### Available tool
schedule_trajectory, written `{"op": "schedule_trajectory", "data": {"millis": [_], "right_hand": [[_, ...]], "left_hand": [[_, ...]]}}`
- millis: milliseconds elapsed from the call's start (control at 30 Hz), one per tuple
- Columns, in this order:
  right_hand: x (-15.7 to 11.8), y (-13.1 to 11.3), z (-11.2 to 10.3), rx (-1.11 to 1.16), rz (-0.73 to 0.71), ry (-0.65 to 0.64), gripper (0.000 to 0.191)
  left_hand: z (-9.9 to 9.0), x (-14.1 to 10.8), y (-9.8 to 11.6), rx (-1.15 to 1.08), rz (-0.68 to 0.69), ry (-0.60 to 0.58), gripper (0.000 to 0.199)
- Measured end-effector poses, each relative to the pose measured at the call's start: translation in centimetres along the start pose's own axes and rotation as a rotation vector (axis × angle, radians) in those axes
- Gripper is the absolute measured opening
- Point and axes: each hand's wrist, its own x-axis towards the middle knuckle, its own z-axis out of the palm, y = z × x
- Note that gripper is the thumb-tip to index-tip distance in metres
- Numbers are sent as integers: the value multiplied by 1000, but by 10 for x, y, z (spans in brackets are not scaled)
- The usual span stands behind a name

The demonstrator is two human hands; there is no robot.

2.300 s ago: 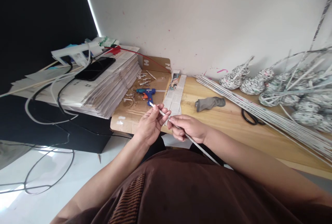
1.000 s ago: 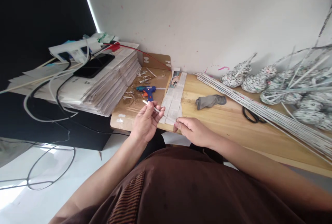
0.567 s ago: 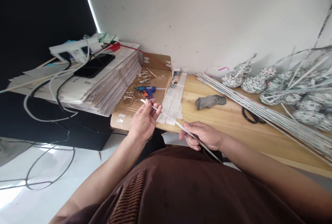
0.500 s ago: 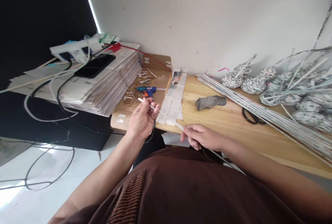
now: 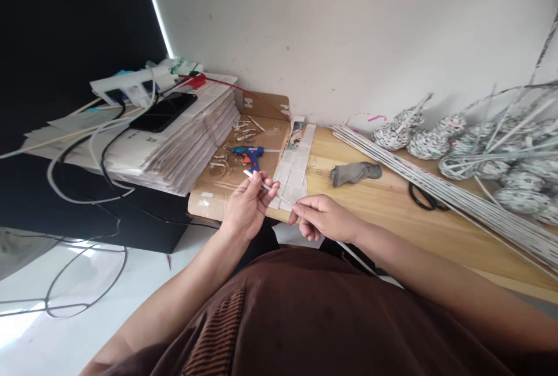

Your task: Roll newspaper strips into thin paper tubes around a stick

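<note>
A thin white paper tube (image 5: 284, 200) runs slantwise between my two hands above the table's front edge. My left hand (image 5: 251, 203) pinches it near its upper end, which sticks out past the thumb. Closed on the same tube farther down is my right hand (image 5: 320, 217), and the tube's tail comes out below that hand toward my lap. Just beyond my left fingers lies a blue glue gun (image 5: 253, 154) on cardboard. Newspaper strips (image 5: 293, 167) lie flat behind the tube.
A tall paper stack (image 5: 187, 138) carries a phone (image 5: 163, 111) and cables at the left. Rightward are a grey cloth (image 5: 355, 173), black scissors handles (image 5: 421, 196), long paper tubes (image 5: 418, 175) and woven paper pieces (image 5: 436, 138) by the wall.
My right hand has moved left along the tube, closer to my left hand. My left hand has shifted slightly right and down with the tube's end.
</note>
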Motion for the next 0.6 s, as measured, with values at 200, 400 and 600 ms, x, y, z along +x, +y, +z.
{"op": "schedule_trajectory", "data": {"millis": [200, 400, 600], "right_hand": [[10, 4, 3, 158, 3, -29, 41], [18, 3, 4, 78, -11, 33, 39], [22, 1, 7, -38, -88, 79, 30]], "left_hand": [[-3, -1, 0, 13, -27, -17, 14], [-4, -1, -2, 53, -31, -43, 15], [-6, -1, -2, 103, -21, -39, 18]]}}
